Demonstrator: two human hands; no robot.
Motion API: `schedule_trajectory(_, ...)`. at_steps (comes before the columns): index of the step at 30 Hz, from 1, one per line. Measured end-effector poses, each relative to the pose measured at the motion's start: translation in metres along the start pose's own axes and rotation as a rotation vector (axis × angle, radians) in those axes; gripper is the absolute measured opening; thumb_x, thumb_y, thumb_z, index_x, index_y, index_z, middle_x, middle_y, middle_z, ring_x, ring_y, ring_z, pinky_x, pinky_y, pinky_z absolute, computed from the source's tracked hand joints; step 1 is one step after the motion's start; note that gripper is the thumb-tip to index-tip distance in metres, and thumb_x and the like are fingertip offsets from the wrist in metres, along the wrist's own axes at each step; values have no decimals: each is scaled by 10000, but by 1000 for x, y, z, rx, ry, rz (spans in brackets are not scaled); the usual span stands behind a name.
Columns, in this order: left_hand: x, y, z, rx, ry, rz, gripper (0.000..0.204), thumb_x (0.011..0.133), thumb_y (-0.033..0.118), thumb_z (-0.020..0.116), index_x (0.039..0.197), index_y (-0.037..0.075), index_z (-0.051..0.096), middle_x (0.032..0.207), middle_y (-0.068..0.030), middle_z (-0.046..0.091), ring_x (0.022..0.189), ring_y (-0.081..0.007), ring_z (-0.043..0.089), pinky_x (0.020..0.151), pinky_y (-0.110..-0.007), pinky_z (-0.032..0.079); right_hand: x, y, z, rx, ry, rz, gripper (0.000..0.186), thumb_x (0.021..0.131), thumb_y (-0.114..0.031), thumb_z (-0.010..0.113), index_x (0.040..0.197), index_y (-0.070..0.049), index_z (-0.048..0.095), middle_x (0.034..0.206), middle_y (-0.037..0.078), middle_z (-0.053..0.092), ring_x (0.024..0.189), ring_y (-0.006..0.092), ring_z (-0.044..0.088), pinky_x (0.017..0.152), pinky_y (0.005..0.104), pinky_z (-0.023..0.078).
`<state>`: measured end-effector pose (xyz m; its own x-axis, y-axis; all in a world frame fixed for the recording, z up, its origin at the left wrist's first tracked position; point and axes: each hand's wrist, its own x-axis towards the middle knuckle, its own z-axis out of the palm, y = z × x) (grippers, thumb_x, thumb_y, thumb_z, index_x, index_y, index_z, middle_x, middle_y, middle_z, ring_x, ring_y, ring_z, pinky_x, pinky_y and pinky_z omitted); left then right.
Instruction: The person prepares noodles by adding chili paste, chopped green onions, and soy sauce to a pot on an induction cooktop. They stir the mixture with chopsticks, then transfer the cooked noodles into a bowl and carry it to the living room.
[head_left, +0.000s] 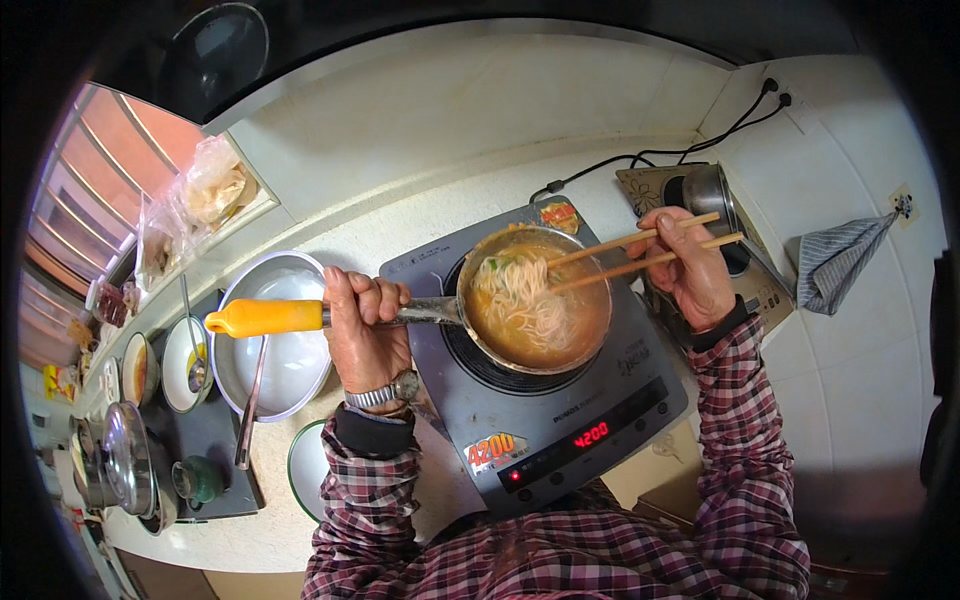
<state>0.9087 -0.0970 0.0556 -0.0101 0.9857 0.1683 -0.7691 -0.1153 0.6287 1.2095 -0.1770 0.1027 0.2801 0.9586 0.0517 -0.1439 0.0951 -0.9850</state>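
At the lower centre of the frame, two forearms in red-and-white plaid flannel sleeves (745, 420) rise from the bottom edge. Just above them sits the grey flat induction cooktop (545, 400), its red display lit, so the heat looks on.

The left hand (362, 325), a metal wristwatch (385, 393) on its wrist, is curled in a fist around the steel shaft of the small saucepan's orange-yellow handle (265, 316), left of centre. The small round metal saucepan (535, 298) rests on the cooktop's dark ring at centre frame, filled with orange-brown broth, pale noodles (520, 295) and a few green bits.

The right hand (690, 270), right of centre, pinches a pair of light wooden chopsticks (640, 252) between thumb and bent fingers; the tips reach into the noodles at the pan's upper right.

Judging by the soft, loosened strands and coloured broth, cooking appears well along; stirring is in hand and serving seems left to do, since the large empty steel bowl (275, 335) left of the pan holds nothing.

Further off, at the left edge, small bowls and a lidded steel pot (128, 462) stand on a dark tray. At upper right, a second steel appliance (705, 190) and a striped grey cloth (835, 262) sit by the white tiled wall.
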Motion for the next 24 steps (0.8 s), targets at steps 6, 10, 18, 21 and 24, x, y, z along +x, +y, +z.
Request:
schedule_trajectory(6, 1, 0, 0, -24, 4, -9, 343, 971, 367, 472, 764, 94, 475, 536, 42, 286, 509, -105, 335, 607, -311, 387, -18, -7, -13, -125, -179, 116, 274, 960, -198, 499, 1084, 37, 565, 814, 160, 648, 426, 50, 427, 391, 179, 337)
schedule_trajectory(10, 0, -1, 0, -23, 6, -6, 341, 974, 361, 467, 762, 94, 476, 535, 45, 289, 507, -102, 338, 615, -311, 391, -18, 3, -5, -316, -93, -46, 286, 961, -246, 502, 955, 20, 606, 736, 108, 622, 449, 64, 468, 424, 196, 383)
schedule_trajectory(18, 3, -1, -3, -40, -22, -13, 334, 974, 354, 470, 770, 90, 483, 533, 41, 294, 503, -102, 333, 618, -315, 395, -33, -34, 15, -367, 94, -143, 278, 957, -299, 505, 851, -48, 559, 628, 33, 550, 460, 61, 450, 417, 175, 328)
schedule_trajectory(21, 2, -1, -3, -32, -19, -17, 334, 975, 362, 464, 776, 95, 485, 536, 46, 291, 507, -97, 325, 627, -309, 388, -40, -66, 7, -391, 84, -304, 268, 974, -277, 465, 891, -41, 560, 692, 39, 566, 455, 29, 401, 410, 168, 298)
schedule_trajectory(24, 1, 0, -2, -16, -25, -19, 336, 978, 379, 450, 782, 108, 487, 544, 56, 287, 515, -86, 312, 642, -295, 375, -35, -57, 3, -407, 34, -185, 255, 975, -274, 462, 931, -44, 562, 754, 49, 591, 450, 35, 411, 410, 165, 307)
